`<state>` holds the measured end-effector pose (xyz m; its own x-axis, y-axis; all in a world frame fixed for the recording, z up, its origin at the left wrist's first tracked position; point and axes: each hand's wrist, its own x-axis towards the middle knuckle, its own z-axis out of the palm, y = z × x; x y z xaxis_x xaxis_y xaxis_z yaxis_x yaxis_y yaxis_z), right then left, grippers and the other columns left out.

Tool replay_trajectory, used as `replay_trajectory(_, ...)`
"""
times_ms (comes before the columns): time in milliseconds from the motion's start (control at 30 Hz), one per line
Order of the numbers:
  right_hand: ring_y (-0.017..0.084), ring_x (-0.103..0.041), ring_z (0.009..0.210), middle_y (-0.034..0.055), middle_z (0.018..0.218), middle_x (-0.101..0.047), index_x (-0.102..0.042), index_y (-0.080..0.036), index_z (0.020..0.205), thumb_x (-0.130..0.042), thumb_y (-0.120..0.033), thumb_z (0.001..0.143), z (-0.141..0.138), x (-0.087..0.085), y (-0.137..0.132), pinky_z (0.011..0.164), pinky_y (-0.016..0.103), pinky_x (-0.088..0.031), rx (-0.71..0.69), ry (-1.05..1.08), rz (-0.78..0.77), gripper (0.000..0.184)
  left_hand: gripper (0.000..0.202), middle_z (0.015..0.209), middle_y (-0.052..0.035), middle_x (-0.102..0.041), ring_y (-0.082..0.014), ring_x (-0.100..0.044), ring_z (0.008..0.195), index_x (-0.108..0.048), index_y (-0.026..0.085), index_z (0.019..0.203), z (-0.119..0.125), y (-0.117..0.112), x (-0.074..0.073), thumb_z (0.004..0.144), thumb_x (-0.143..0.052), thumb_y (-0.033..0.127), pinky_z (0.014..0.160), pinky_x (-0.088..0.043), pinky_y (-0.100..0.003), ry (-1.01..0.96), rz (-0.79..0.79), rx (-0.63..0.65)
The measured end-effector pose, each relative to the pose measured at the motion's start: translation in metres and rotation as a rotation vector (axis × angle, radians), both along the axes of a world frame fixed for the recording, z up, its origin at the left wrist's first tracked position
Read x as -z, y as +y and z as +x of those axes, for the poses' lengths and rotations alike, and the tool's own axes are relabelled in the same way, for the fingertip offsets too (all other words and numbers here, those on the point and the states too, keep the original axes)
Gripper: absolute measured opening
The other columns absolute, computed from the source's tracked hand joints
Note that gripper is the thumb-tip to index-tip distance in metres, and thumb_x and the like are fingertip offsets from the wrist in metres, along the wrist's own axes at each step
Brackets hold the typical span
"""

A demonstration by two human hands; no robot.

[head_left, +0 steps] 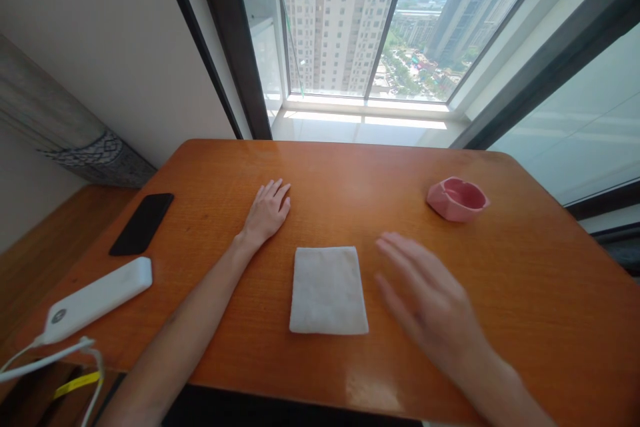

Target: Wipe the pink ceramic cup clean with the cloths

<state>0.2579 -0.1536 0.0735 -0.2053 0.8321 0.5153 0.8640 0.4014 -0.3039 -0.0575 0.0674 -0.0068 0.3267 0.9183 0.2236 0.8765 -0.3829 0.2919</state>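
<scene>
A white folded cloth lies flat as a near square close to the front of the wooden table. Beyond its left side, my left hand rests palm down on the tabletop, fingers stretched out and holding nothing. To the right of the cloth is my right hand, slightly blurred, with the thumb apart from the extended fingers. Nothing shows in it, and a gap separates it from the cloth. Whether it touches the table I cannot tell.
A pink angular bowl stands at the back right. On the left lie a black phone and a white power bank with a white cable. Behind the table's far edge is a large window.
</scene>
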Motion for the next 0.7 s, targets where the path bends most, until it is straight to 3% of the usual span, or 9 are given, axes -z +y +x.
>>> replay_trajectory(33,0.035,-0.073,0.137,0.0052,0.153,-0.073,-0.048,-0.038,0.169,-0.061,-0.022,0.104,-0.028,0.005,-0.016,0.111,0.059,-0.066,-0.175,-0.029,-0.028,0.068,0.052,0.174,-0.0127,-0.053,-0.0336,-0.046,0.165,-0.061,0.019,0.157,0.000,0.000,-0.001,0.112,-0.041,0.036,0.140,-0.033,-0.057,0.000,-0.003,0.002)
replay_trajectory(100,0.035,-0.072,0.139,0.0075,0.150,-0.075,-0.060,-0.024,0.160,-0.061,-0.014,0.101,-0.072,0.022,-0.040,0.109,0.055,-0.068,-0.336,-0.083,-0.052,0.060,0.053,0.174,-0.0132,-0.052,-0.0340,-0.045,0.166,-0.060,0.018,0.157,0.001,-0.001,-0.003,0.112,-0.041,0.036,0.141,-0.033,-0.057,0.000,-0.010,0.000)
replay_trajectory(200,0.038,-0.074,0.137,0.0121,0.150,-0.075,-0.067,-0.013,0.152,-0.057,-0.007,0.099,-0.105,0.051,-0.052,0.107,0.057,-0.068,-0.290,-0.113,-0.034,0.054,0.054,0.174,-0.0140,-0.052,-0.0351,-0.045,0.166,-0.060,0.016,0.158,0.001,-0.001,-0.004,0.112,-0.040,0.035,0.141,-0.032,-0.057,0.001,-0.018,-0.004)
replay_trajectory(333,0.037,-0.080,0.124,0.0108,0.139,-0.081,-0.075,-0.021,0.140,-0.057,-0.006,0.100,-0.111,0.062,-0.042,0.100,0.056,-0.070,-0.177,0.053,-0.075,0.046,0.054,0.174,-0.0148,-0.052,-0.0350,-0.045,0.166,-0.060,0.016,0.158,0.001,0.000,-0.001,0.112,-0.040,0.036,0.141,-0.032,-0.057,0.004,-0.008,-0.001)
replay_trajectory(400,0.034,-0.082,0.119,0.0072,0.132,-0.084,-0.079,-0.027,0.131,-0.057,-0.013,0.105,-0.105,0.053,-0.039,0.099,0.053,-0.069,-0.131,0.290,-0.171,0.037,0.054,0.174,-0.0142,-0.052,-0.0343,-0.045,0.166,-0.060,0.017,0.158,0.001,0.000,0.000,0.112,-0.040,0.035,0.141,-0.033,-0.057,0.006,-0.006,0.000)
replay_trajectory(500,0.030,-0.085,0.105,0.0048,0.117,-0.088,-0.082,-0.031,0.123,-0.063,-0.039,0.109,-0.080,0.033,-0.037,0.088,0.041,-0.070,0.030,0.830,-0.486,0.025,0.053,0.174,-0.0143,-0.052,-0.0342,-0.045,0.166,-0.060,0.017,0.158,0.000,0.000,0.000,0.111,-0.041,0.035,0.141,-0.033,-0.057,0.007,-0.007,0.005)
replay_trajectory(600,0.031,-0.084,0.093,0.0087,0.110,-0.088,-0.084,-0.026,0.113,-0.077,-0.059,0.095,-0.028,0.020,-0.036,0.077,0.040,-0.069,0.239,1.386,-0.661,0.038,0.054,0.175,-0.0152,-0.051,-0.0350,-0.045,0.166,-0.059,0.016,0.158,0.000,0.000,0.000,0.111,-0.041,0.035,0.141,-0.032,-0.057,0.007,-0.009,0.004)
replay_trajectory(633,0.031,-0.083,0.088,0.0093,0.107,-0.088,-0.084,-0.024,0.111,-0.080,-0.058,0.091,-0.006,0.018,-0.034,0.076,0.041,-0.069,0.326,1.537,-0.680,0.040,0.054,0.175,-0.0154,-0.051,-0.0353,-0.044,0.166,-0.059,0.015,0.158,0.000,0.000,0.000,0.111,-0.041,0.035,0.141,-0.032,-0.057,0.007,-0.012,0.002)
replay_trajectory(700,0.027,-0.082,0.084,0.0066,0.102,-0.088,-0.083,-0.025,0.106,-0.082,-0.043,0.086,0.041,0.016,-0.031,0.077,0.040,-0.069,0.554,1.738,-0.630,0.027,0.055,0.175,-0.0158,-0.050,-0.0356,-0.044,0.166,-0.059,0.014,0.159,0.001,0.001,-0.001,0.112,-0.041,0.035,0.141,-0.031,-0.057,0.010,-0.019,0.002)
